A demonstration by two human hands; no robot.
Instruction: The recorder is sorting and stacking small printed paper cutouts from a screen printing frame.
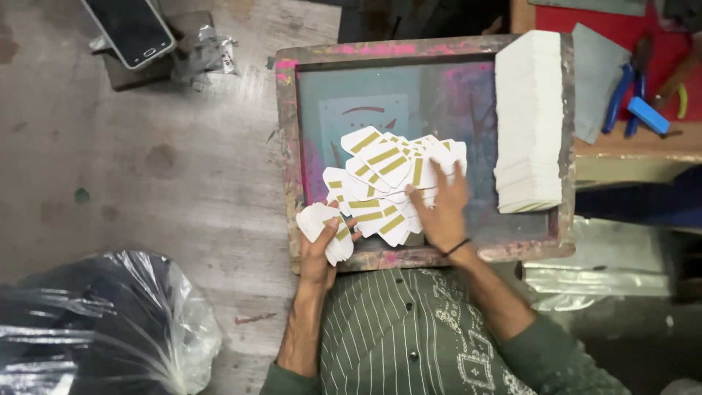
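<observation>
Cards [387,175], small white ones with gold bars, lie fanned in a loose overlapping spread on the mesh of a screen-printing frame [289,146], pink-stained wood, sitting on the floor. Left hand [322,245] is curled around a small gathered stack of cards [322,225] at the frame's near-left corner, thumb on top, fingers underneath. Right hand [442,212] is flat and spread, palm down, pressing on the right side of the fanned cards. Tall pile of white blanks [530,117] rests on the frame's right rail. Phone [131,29] lies upper left, blue-handled tools [636,95] on a red surface upper right, plastic-wrapped bundle [102,322] lower left. Step looks like gathering printed cards into the held stack, partway through, most still loose. Next move likely needs the right hand to slide a few cards left without scattering the fan or smudging print.
</observation>
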